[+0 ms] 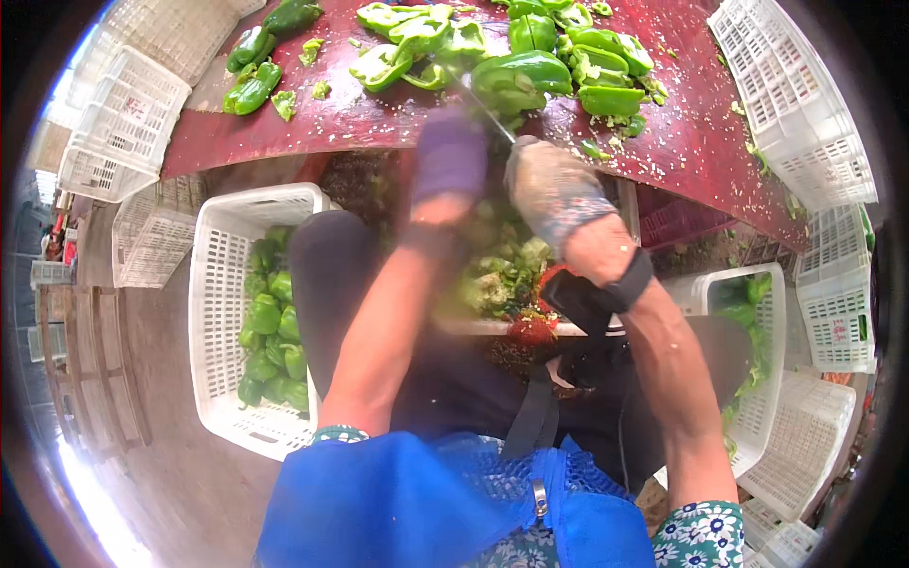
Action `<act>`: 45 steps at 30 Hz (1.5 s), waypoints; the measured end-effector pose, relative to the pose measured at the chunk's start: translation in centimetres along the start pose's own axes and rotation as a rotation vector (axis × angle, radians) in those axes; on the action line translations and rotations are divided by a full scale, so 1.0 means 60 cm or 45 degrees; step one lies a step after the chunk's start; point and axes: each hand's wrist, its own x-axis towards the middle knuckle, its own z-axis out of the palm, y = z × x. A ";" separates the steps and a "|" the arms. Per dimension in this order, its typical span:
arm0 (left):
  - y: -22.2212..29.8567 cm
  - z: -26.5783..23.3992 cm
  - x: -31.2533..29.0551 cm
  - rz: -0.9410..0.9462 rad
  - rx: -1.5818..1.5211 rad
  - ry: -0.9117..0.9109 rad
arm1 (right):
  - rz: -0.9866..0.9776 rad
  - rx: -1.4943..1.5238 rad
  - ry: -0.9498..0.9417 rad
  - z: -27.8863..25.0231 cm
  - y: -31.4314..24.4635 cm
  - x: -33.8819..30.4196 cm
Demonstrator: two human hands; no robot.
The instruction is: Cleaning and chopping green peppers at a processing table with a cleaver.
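My right hand, in a soiled light glove, is closed around a knife. Its thin blade slants up and left over the table's near edge. Just left of it is my left hand in a purple glove, its fingers smeared by motion; whether it holds anything is unclear. Beyond the blade lies a green bell pepper, partly blurred. Opened pepper halves lie to its left, and more cut peppers are heaped to its right. Below my hands, a container holds pepper cores and scraps.
The red table is strewn with seeds; several peppers lie at its left. A white crate of whole peppers stands by my left leg. Another white crate with green peppers is at my right. Stacked crates flank the table.
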 end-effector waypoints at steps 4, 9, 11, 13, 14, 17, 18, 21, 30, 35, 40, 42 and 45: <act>-0.037 -0.039 -0.020 -0.054 -0.054 0.040 | -0.099 0.018 0.116 0.019 0.020 0.007; -0.011 -0.138 -0.024 0.353 0.461 -0.344 | 0.049 0.699 0.394 -0.008 0.136 -0.025; -0.011 -0.140 -0.023 0.321 0.246 -0.200 | -0.150 0.821 0.667 -0.033 0.189 -0.019; -0.005 -0.144 -0.022 0.280 0.053 -0.042 | -0.123 -0.093 0.846 -0.085 0.198 0.001; 0.009 -0.141 -0.018 -0.183 -0.779 -0.100 | -0.126 -0.098 0.855 -0.085 0.179 0.003; 0.068 -0.148 -0.016 -0.706 -1.577 -0.138 | -0.142 0.396 0.629 -0.074 0.050 -0.012; 0.078 -0.150 -0.018 -0.756 -1.530 -0.103 | 0.019 0.546 0.364 -0.080 0.002 -0.019; 0.093 -0.120 -0.037 -0.297 -1.088 0.031 | -0.037 0.221 0.232 -0.047 -0.003 -0.011; 0.111 -0.124 -0.063 0.265 -0.636 0.178 | 0.055 1.124 0.320 -0.031 0.009 -0.018; 0.113 -0.126 -0.063 0.044 -0.704 -0.006 | -0.150 0.713 0.414 -0.024 0.026 -0.024; 0.109 -0.116 -0.065 0.229 -0.540 0.067 | 0.026 0.771 0.392 -0.055 0.010 -0.049; 0.118 -0.121 -0.061 0.057 -0.679 -0.010 | -0.208 0.598 0.698 -0.029 0.045 -0.045; 0.113 -0.138 -0.049 -0.266 -0.824 -0.029 | 0.204 1.538 0.381 -0.056 0.060 -0.063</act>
